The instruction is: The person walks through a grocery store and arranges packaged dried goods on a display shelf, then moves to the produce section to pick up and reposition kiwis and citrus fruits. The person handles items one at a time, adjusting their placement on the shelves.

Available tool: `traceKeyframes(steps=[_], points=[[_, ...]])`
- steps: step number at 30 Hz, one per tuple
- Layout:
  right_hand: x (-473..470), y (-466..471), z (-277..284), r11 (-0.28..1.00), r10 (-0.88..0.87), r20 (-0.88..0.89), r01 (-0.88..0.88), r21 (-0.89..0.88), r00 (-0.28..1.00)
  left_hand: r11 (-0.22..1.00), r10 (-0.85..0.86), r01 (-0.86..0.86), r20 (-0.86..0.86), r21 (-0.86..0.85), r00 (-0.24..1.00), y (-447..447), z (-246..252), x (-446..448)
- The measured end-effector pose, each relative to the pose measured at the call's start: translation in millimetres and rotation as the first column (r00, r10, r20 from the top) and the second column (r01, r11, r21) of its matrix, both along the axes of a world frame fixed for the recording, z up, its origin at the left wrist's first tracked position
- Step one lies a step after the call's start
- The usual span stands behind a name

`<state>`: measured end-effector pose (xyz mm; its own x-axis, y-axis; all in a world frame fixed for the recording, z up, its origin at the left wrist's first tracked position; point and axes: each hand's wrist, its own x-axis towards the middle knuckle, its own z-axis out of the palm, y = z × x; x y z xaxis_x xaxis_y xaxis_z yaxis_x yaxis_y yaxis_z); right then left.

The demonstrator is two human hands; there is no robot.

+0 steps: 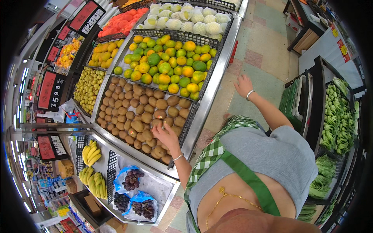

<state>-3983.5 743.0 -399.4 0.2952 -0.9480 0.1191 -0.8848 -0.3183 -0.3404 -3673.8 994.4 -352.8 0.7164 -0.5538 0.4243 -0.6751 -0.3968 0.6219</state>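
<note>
My left hand (166, 134) rests over the near right part of the kiwifruit (140, 109), its fingertips at the fruit, a bracelet on its wrist; whether it grips one cannot be told. Out over the floor to the right, my right hand (244, 86) has its fingers apart and holds nothing; a silver bangle is on that wrist. Green and orange citrus fruit (164, 68) fill the section beyond the kiwifruit. A green checked apron (209, 158) covers my front.
Bananas (93, 154) and grapes in blue wrap (132, 179) lie on the lower stand. The metal edge (204, 116) of the display runs between me and the fruit. A green crate (293, 97) and a rack of leafy greens (338, 116) stand on the other side.
</note>
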Motion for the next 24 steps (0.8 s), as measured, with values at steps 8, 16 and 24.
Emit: traceKeyframes(steps=[8, 16, 24], points=[[-49.3, -46.4, -32.3, 0.939, 0.127, -0.177, -0.061, 0.337, 0.976, 0.958, -0.190, 0.239, -0.273, 0.160, 0.943, -100.8, 14.9, -76.9], [-123.6, -154.2, -44.4, 0.900, 0.217, -0.119, -0.151, 0.410, 0.969, 0.977, -0.207, 0.199, 0.109, 0.076, 0.972, -249.5, -11.0, -120.7], [-183.0, -269.7, -46.7, 0.889, 0.110, 0.321, -0.238, 0.392, 0.941, 0.853, 0.056, 0.006, -0.104, 0.522, 0.993, -286.7, -25.8, -127.4]])
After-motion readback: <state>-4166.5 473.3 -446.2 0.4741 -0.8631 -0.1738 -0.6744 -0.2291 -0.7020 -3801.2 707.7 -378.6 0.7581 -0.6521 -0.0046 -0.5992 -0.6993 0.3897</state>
